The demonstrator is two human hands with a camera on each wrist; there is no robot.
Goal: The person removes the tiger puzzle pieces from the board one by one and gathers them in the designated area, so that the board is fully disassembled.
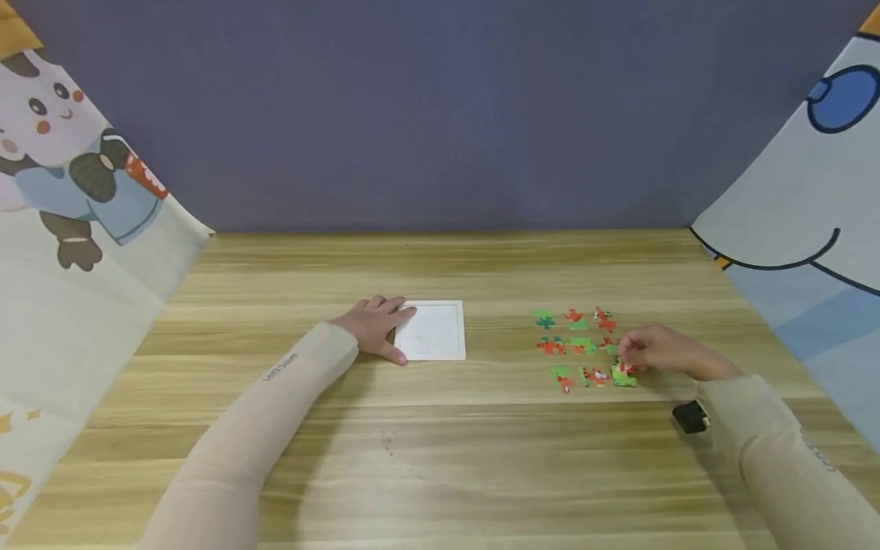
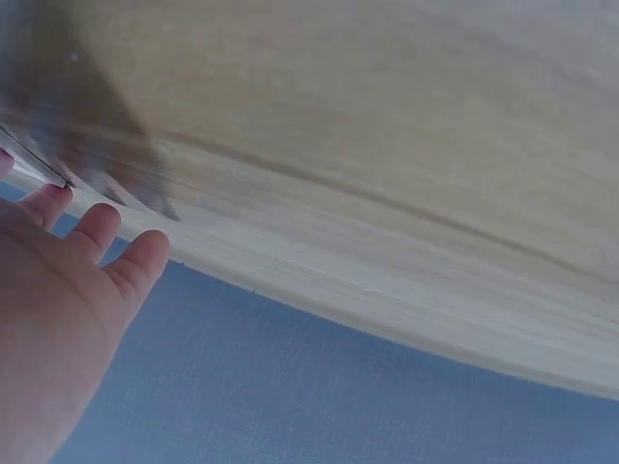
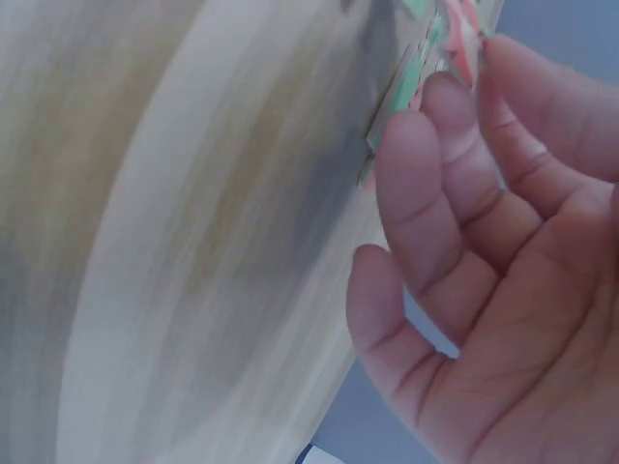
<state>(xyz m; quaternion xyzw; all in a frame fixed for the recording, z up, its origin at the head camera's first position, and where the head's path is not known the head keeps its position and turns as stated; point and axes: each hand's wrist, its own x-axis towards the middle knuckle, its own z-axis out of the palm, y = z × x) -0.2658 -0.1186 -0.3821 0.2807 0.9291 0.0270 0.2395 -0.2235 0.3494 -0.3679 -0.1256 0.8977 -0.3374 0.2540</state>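
Note:
My left hand (image 1: 374,327) lies with fingers spread over the left edge of a white square puzzle frame (image 1: 450,332). In the left wrist view the left fingers (image 2: 140,261) are mostly straight, and the frame is barely visible. My right hand (image 1: 656,351) is at the right side of a grid of red and green puzzle pieces (image 1: 550,347). Its thumb and index finger pinch a red and green puzzle piece (image 3: 462,41), while the other fingers curve loosely. Under those fingertips, a mostly green piece (image 1: 623,378) shows at the lower right corner of the grid.
A small black object (image 1: 690,417) sits by the right sleeve's cuff. Behind the wooden table (image 1: 440,451) rises a dark blue-grey panel (image 1: 440,114). Cartoon-printed sheets (image 1: 89,183) line both sides.

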